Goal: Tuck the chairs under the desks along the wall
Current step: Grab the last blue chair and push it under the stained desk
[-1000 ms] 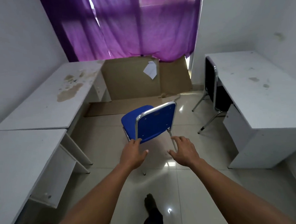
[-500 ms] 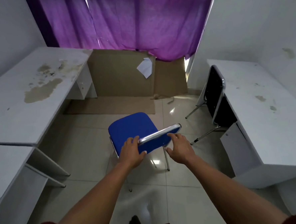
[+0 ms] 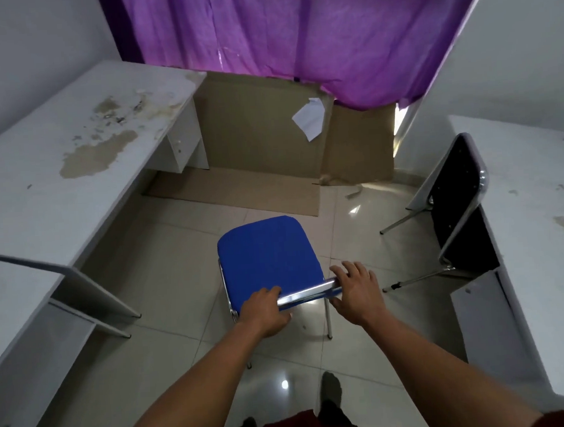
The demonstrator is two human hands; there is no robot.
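Both hands are gripping the chrome top rail of the blue chair (image 3: pixel 267 257), which is standing on the open floor between the desks. The left hand (image 3: pixel 263 311) is curling its fingers over the rail; the right hand (image 3: pixel 356 291) is resting on the rail's end, fingers spread, apparently only loosely closed. The black chair (image 3: pixel 457 209) is sitting tucked against the right surface (image 3: pixel 534 204). The blue one is left, with the stained left surface (image 3: pixel 73 166) open.

Open floor (image 3: pixel 164 253) is left at frame centre between the left table (image 3: pixel 57 181) and right table (image 3: pixel 532 224). The right side is narrowed by a black chair (image 3: pixel 455 209), and the top centre is blocked by cardboard (image 3: pixel 256 132).
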